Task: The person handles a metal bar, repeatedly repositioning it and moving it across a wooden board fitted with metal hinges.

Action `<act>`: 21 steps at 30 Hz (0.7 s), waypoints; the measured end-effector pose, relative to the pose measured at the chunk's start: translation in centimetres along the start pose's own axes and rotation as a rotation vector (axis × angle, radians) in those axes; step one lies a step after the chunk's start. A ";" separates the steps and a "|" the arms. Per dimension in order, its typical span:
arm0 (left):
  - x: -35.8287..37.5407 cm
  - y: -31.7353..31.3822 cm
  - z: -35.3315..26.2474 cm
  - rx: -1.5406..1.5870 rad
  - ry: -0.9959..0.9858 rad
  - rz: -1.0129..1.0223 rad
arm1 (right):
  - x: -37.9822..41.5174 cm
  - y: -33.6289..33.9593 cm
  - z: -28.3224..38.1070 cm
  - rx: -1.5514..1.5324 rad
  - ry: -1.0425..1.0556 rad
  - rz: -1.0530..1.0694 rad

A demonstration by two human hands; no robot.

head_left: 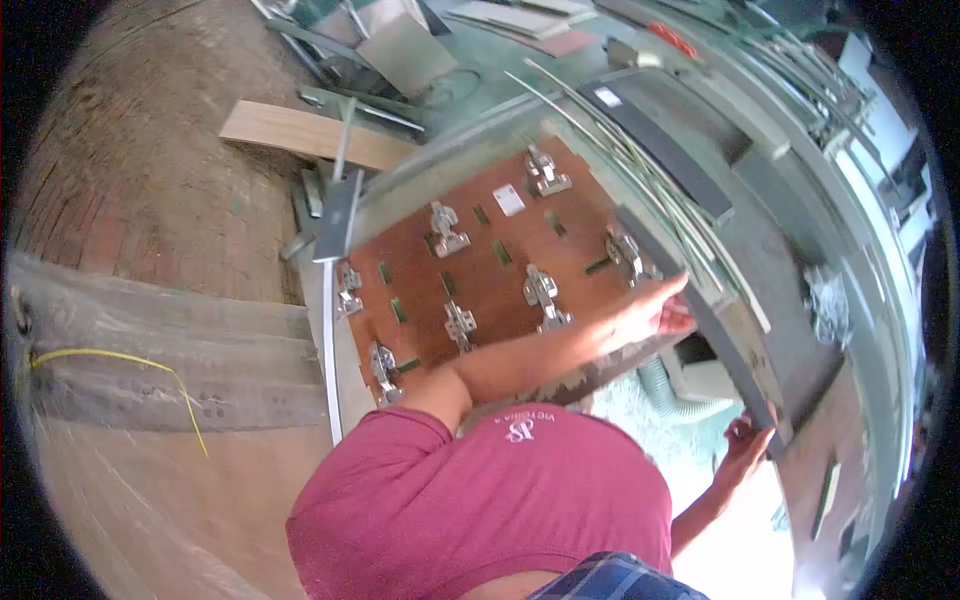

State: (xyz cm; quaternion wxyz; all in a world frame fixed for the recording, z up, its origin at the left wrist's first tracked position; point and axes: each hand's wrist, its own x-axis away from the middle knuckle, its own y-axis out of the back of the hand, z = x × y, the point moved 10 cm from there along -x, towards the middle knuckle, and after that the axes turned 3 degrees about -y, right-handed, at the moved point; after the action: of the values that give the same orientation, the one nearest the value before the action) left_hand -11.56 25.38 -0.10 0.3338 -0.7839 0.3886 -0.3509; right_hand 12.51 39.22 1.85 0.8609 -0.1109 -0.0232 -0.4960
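A long, narrow dark grey strip [722,352] runs diagonally along the right edge of a brown board. My left hand [655,310] reaches across the board, its fingers closed on the strip's edge partway along. Lower down, my right hand [746,448] grips the strip near its lower end, fingers curled. The reddish-brown board [480,275] lies left of both hands. Several metal cabinet hinges stand on it; one hinge [627,253] is just beyond my left hand, and another hinge [541,292] is farther left. A white label [508,200] is also on the board.
Thin strips [640,160] and a dark panel [655,150] lie beyond the board. A wooden plank [310,132] is at upper left. Plastic-wrapped sheets [180,350] with a yellow strap [105,352] lie left. A ribbed hose [670,392] sits below my left hand.
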 end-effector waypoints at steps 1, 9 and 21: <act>-0.9 0.1 0.6 0.008 0.032 0.017 | 0.8 -0.9 1.3 -0.020 0.054 0.062; -2.6 0.4 2.5 0.058 0.063 0.010 | 1.3 0.2 0.6 0.030 0.046 0.028; -2.7 2.1 -0.1 0.096 -0.020 0.046 | 0.3 -2.6 0.2 0.032 0.013 0.073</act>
State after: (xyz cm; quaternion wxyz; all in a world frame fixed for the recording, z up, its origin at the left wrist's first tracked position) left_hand -13.67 26.61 -2.52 0.3828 -0.7612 0.3860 -0.3537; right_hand 10.46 37.75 2.49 0.8802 -0.0947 -0.0213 -0.4646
